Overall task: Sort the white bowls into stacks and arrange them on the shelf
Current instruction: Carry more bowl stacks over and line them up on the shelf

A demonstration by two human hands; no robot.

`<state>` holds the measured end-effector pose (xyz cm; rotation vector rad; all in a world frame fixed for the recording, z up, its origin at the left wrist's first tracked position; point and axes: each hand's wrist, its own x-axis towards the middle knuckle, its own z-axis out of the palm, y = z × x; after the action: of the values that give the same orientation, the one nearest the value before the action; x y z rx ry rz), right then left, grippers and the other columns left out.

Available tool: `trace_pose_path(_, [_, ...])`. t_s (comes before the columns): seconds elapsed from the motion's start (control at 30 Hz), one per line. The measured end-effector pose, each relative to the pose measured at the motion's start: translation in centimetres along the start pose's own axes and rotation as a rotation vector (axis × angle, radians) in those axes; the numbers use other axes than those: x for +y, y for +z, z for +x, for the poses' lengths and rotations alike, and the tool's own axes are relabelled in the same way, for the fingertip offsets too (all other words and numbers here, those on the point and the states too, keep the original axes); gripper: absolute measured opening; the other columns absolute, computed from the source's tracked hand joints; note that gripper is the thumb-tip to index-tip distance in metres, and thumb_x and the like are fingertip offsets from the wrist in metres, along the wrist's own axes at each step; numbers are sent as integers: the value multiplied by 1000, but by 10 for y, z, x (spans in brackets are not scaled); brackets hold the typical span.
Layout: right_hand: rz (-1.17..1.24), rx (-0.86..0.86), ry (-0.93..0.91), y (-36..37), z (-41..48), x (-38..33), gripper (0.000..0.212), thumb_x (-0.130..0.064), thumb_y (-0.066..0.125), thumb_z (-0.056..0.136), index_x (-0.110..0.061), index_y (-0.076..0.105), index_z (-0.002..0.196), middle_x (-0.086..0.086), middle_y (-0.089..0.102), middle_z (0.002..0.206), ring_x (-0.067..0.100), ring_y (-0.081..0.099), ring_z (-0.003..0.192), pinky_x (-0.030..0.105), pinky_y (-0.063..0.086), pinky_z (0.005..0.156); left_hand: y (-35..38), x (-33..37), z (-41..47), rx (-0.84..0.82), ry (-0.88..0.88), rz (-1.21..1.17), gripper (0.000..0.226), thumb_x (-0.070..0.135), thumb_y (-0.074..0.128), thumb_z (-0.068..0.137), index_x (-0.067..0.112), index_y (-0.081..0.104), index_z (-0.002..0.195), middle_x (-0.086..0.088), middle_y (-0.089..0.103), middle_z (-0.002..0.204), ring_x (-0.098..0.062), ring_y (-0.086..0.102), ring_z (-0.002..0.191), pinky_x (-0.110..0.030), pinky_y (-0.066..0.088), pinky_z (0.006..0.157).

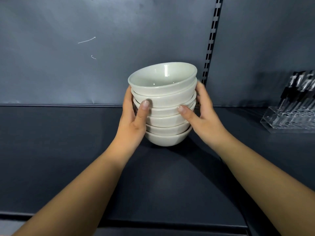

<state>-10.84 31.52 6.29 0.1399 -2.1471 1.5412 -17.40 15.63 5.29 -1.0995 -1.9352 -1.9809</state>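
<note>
Our left hand (134,116) and right hand (202,116) clasp the leaning stack of glossy white ceramic bowls (163,106); we should level it, then set it gently onto the dark shelf (68,150).

2 bare forearms (81,188) (259,169), hands (134,123) (205,122) with short nails.

My left hand (133,121) and right hand (204,120) grip a slightly leaning stack of white bowls (163,103) from both sides, at a dark shelf (68,150). A clear rack of pens (289,120) stands at the far right.
</note>
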Motion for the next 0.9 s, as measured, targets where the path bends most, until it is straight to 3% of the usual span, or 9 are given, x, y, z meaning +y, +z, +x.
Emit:
trace_pose_path(0.07, [29,-40,-22,-2,1,-3,80,-47,65,71,-23,30,140,-12,42,135,-7,39,124,9,36,99,-1,0,3,-42,34,3,86,60,53,79,5,27,140,1,50,131,-3,49,119,-15,40,94])
trace_pose_path(0.27, [100,-53,-66,-3,2,-2,79,-40,65,71,-16,33,139,-2,48,136,7,45,125,23,40,103,-3,-4,8,-42,44,-26,96,62,62,72,2,28,139,-11,49,134,-18,48,125,-28,40,102])
trace_pose_path(0.4, [134,-55,-45,-3,1,-1,76,-35,68,71,-14,36,137,-4,53,131,5,49,121,18,44,95,-4,-4,9,-38,40,-29,93,60,62,73,2,30,138,-13,49,134,-20,48,125,-33,40,104])
trace_pose_path(0.63, [232,9,-25,-4,7,-11,82,-43,68,64,-20,34,134,-8,51,130,2,50,118,22,45,94,-2,-1,11,-15,45,-47,93,64,57,74,1,30,137,-12,49,132,-15,50,121,-21,42,96])
trace_pose_path(0.77, [254,-22,-65,2,11,-17,59,-21,64,80,-11,38,131,-5,58,120,0,57,107,14,46,84,-1,-1,11,-27,60,-43,93,60,58,74,-1,27,138,-5,49,128,-7,51,117,-18,42,93])
trace_pose_path(0.9, [230,-38,-90,1,9,-15,60,-19,61,81,-10,35,135,-2,55,126,4,54,114,17,45,89,-1,-2,9,-30,66,-57,97,61,60,74,-2,23,139,-12,46,134,-15,48,123,-22,41,98])
